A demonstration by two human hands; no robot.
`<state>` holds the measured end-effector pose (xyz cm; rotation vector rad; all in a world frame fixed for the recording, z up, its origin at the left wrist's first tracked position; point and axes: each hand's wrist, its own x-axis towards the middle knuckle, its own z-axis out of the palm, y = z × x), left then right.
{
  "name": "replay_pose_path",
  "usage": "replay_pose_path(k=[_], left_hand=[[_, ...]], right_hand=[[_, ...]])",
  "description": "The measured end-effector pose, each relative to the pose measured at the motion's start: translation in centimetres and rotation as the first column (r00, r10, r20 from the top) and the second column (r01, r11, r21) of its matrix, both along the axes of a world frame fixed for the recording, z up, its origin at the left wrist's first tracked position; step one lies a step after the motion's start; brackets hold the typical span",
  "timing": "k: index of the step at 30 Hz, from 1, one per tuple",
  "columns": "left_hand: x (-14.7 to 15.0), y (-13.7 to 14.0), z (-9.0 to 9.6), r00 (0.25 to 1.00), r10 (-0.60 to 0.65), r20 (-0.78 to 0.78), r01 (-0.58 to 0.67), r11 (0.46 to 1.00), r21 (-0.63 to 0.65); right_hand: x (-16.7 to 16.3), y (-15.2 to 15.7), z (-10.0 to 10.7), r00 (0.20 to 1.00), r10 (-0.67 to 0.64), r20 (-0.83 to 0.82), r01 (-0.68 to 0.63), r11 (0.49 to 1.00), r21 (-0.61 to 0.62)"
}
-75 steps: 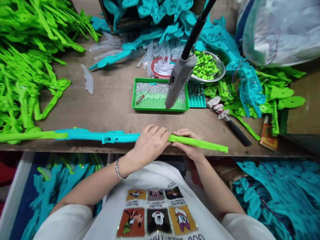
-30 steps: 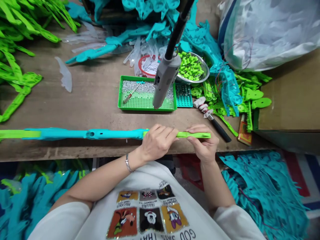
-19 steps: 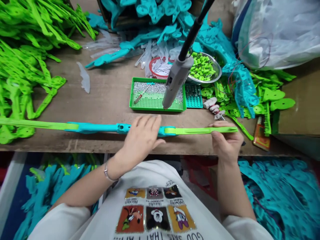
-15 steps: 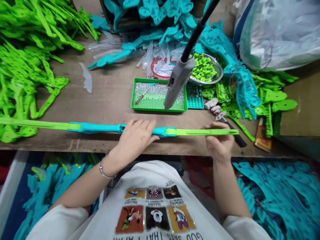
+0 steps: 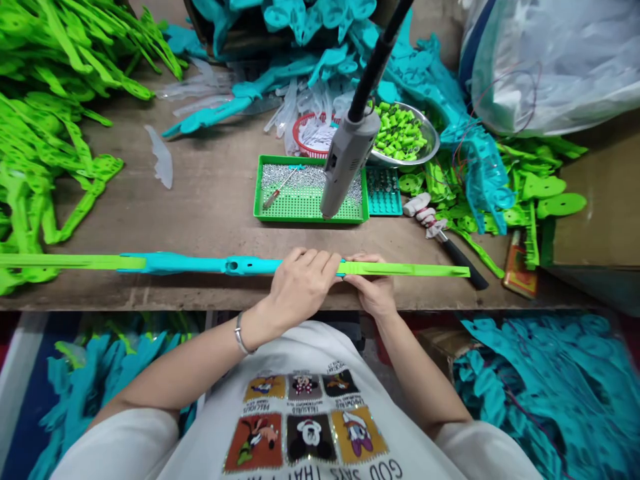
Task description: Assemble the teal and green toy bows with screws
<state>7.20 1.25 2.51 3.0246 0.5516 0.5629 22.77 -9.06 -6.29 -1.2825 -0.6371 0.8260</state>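
Observation:
A long plastic assembly lies across the front of the table, with a turquoise middle body and lime-green arms at both ends. My left hand wraps over the right part of the turquoise body. Close beside it, my right hand grips the joint where the right green arm meets the turquoise part, thumb in front and fingers behind. The left green arm reaches past the picture's left edge. Above the hands hangs a grey electric screwdriver on a black rod, touched by neither hand.
A green tray holds small screws and a screwdriver. Behind it stand a red basket and a metal bowl of green pieces. Lime-green parts heap up at left. A black-handled tool lies at right.
My right hand has slid left along the green arm to the joint. My left hand has moved right along the turquoise body, baring the hole it partly covered.

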Motion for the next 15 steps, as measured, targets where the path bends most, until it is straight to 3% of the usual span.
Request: replay_pose_path(k=[4,9,13,15], left_hand=[[0.2,0.2,-0.8,0.997,0.015,0.072,-0.016,1.000,0.023],[0.4,0.0,-0.8,0.999,-0.022,0.026,0.021,0.999,0.025],[-2.3,-0.1,0.9,0.994,-0.103,-0.022,0.105,0.992,0.069],[-5.1,0.4,2.3,0.999,-0.050,-0.019,0.052,0.996,0.076]], right_hand=[[0.0,0.3,0.1,0.998,-0.040,0.047,0.041,0.999,-0.008],[1.5,0.3,0.9,0.998,0.011,0.061,-0.010,1.000,-0.014],[4.6,-0.2,1.0,1.000,0.007,-0.001,-0.007,1.000,0.020],[6.4,-0.6,1.2,0.998,-0.033,-0.054,0.034,0.999,0.009]])
